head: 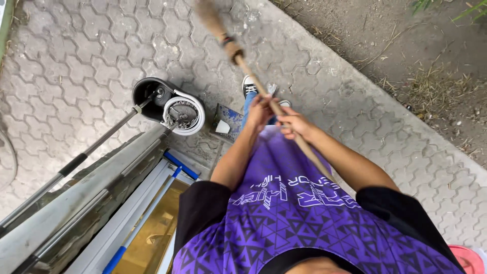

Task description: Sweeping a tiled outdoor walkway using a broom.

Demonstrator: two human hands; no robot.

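A broom with a long wooden handle (253,76) runs from my chest out over the paving, its straw head (210,18) blurred at the top. My left hand (259,110) is shut on the handle higher up. Just behind it, my right hand (295,124) also grips the handle. Below them I see my purple patterned shirt and one black-and-white sneaker (248,87).
A black bucket (147,91) with a white wringer ring (183,114) and a mop pole (76,162) stands at the left on the hexagonal paving. A grey cart with a blue-handled tool (147,213) lies at lower left. Bare dirt borders the paving at upper right. A pink object (466,259) sits at the bottom right corner.
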